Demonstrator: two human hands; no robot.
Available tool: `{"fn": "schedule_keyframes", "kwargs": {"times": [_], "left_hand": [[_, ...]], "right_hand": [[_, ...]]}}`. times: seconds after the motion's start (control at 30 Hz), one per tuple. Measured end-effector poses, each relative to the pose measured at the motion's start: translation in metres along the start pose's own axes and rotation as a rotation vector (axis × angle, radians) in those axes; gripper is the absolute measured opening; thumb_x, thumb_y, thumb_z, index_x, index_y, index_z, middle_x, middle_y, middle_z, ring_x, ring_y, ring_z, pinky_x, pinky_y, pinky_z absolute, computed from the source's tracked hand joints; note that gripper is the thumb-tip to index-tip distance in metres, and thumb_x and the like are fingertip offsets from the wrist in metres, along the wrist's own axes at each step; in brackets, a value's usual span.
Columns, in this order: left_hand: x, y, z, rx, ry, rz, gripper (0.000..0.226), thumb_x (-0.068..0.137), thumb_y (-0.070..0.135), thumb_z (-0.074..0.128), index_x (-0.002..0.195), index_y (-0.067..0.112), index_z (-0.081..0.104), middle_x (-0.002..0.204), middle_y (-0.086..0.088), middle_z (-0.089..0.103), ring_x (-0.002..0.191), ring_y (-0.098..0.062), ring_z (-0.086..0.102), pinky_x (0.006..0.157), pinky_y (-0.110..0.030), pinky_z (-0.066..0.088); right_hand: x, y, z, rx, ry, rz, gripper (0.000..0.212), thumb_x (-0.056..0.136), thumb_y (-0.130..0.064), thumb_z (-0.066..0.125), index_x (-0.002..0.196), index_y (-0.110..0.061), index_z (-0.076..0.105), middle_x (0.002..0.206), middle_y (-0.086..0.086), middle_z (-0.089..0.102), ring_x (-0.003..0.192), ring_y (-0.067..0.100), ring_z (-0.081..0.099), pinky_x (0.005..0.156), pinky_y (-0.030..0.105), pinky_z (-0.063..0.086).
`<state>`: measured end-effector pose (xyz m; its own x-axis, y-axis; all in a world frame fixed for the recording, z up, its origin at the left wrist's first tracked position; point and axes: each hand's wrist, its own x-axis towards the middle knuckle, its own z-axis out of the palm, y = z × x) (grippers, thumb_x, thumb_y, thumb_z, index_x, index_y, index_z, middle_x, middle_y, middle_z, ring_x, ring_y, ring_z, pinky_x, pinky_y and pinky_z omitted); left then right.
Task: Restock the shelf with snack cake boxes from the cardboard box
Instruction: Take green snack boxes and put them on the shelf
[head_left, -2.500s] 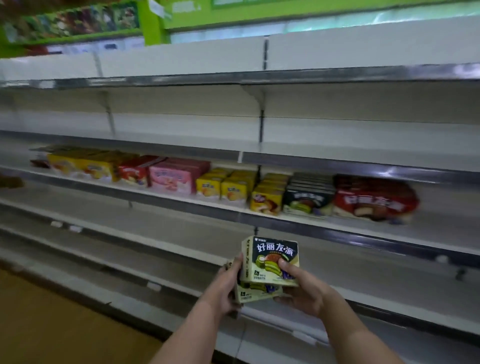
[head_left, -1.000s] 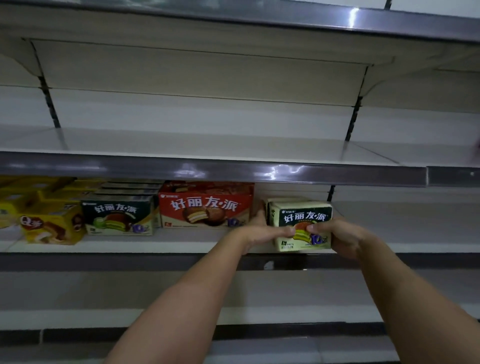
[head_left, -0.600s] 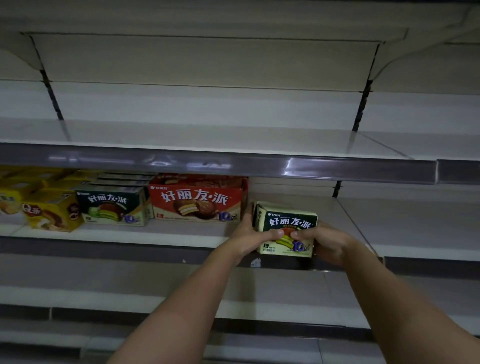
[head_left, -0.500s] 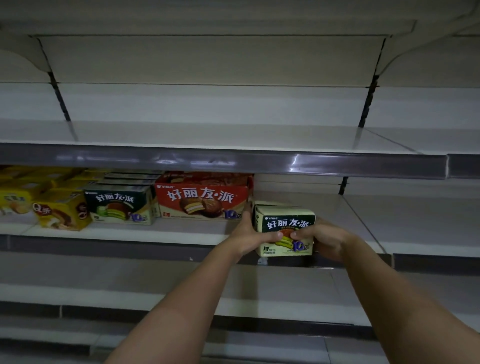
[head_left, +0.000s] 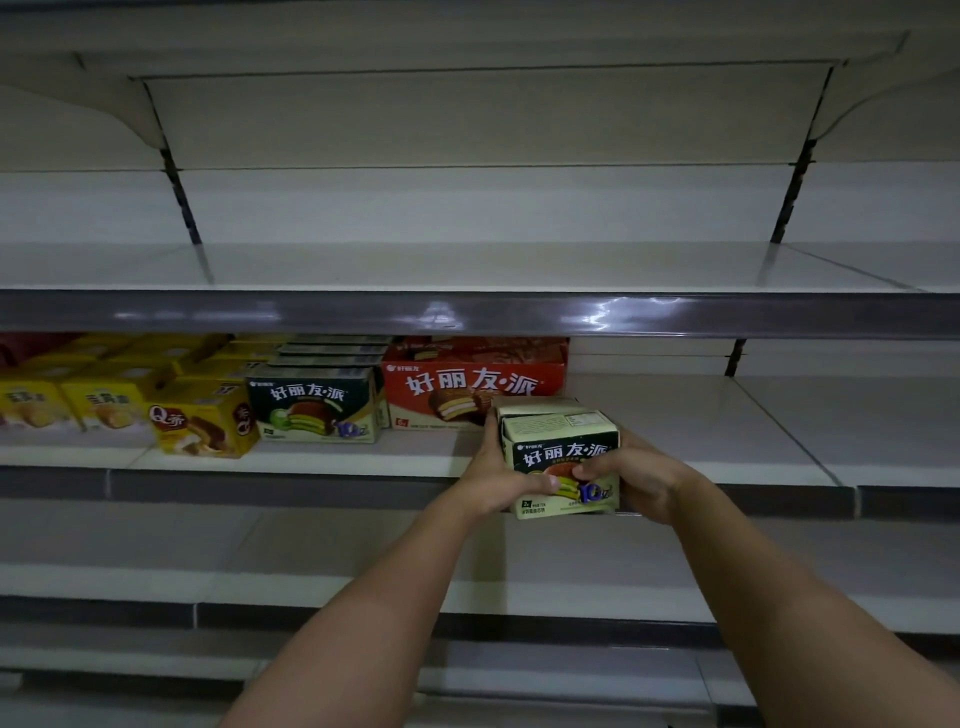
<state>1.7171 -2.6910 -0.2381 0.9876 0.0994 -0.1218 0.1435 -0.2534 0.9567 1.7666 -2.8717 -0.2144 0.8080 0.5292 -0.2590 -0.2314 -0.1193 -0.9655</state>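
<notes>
Two small green snack cake boxes (head_left: 561, 447), one behind the other, sit at the front edge of the middle shelf (head_left: 727, 457), just right of the red snack cake box (head_left: 475, 387). My left hand (head_left: 501, 475) grips their left side with the thumb across the front. My right hand (head_left: 631, 475) grips the right side, thumb on the front face. The rear box shows only its top edge. The cardboard box is out of view.
Left of the red box stand green boxes (head_left: 317, 402) in a row, a yellow Q box (head_left: 202, 421) and more yellow boxes (head_left: 67, 402). The upper shelf (head_left: 467, 270) and the lower shelf (head_left: 156, 545) hold nothing in view. A metal price rail (head_left: 363, 314) overhangs the middle shelf.
Both hands carried the two green boxes up from waist height to the middle shelf, then lowered them onto its front edge beside the red box. The camera has come closer.
</notes>
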Motion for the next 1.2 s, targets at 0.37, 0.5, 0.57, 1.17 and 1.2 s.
{"fn": "schedule_keyframes", "kwargs": {"times": [0.37,0.5,0.57,1.17,1.2], "left_hand": [[-0.062,0.020,-0.012,-0.026,0.174,0.120,0.127,0.052,0.050,0.084,0.147,0.047,-0.001,0.148,0.004,0.038,0.135,-0.023,0.039,0.108,-0.051,0.038],[-0.091,0.034,-0.020,-0.056,0.176,0.173,0.118,0.068,0.041,0.082,0.149,0.043,-0.004,0.146,0.003,0.042,0.133,-0.021,0.043,0.109,-0.049,0.039],[-0.109,0.042,-0.025,-0.050,0.181,0.209,0.121,0.060,0.051,0.083,0.148,0.045,0.000,0.143,0.005,0.045,0.131,-0.021,0.045,0.107,-0.049,0.041],[-0.149,0.162,-0.071,0.062,0.394,0.519,0.082,0.074,0.047,0.075,0.138,0.025,0.029,0.120,0.003,0.056,0.111,-0.020,0.058,0.095,-0.048,0.050],[-0.142,0.165,-0.076,0.064,0.395,0.523,0.079,0.073,0.048,0.075,0.137,0.027,0.032,0.120,0.003,0.058,0.110,-0.020,0.059,0.095,-0.047,0.050]], "right_hand": [[-0.038,-0.010,0.033,0.115,-0.092,-0.114,0.071,0.065,-0.008,0.078,0.131,-0.011,0.050,0.115,0.019,0.067,0.103,0.036,0.066,0.087,0.045,0.055],[-0.067,-0.030,0.054,0.121,-0.083,-0.137,0.063,0.069,-0.011,0.071,0.129,-0.011,0.051,0.107,0.018,0.070,0.092,0.033,0.069,0.076,0.042,0.057],[-0.082,-0.036,0.064,0.152,-0.110,-0.170,0.064,0.068,-0.010,0.069,0.129,-0.013,0.051,0.108,0.018,0.070,0.090,0.032,0.069,0.073,0.041,0.057],[-0.124,-0.147,0.098,0.204,-0.074,-0.408,0.061,0.081,-0.004,0.053,0.138,0.003,0.033,0.118,0.027,0.054,0.075,0.027,0.067,0.054,0.032,0.055],[-0.118,-0.152,0.099,0.196,-0.044,-0.407,0.059,0.082,-0.004,0.052,0.138,0.003,0.034,0.116,0.026,0.055,0.074,0.026,0.067,0.054,0.032,0.055]]}}
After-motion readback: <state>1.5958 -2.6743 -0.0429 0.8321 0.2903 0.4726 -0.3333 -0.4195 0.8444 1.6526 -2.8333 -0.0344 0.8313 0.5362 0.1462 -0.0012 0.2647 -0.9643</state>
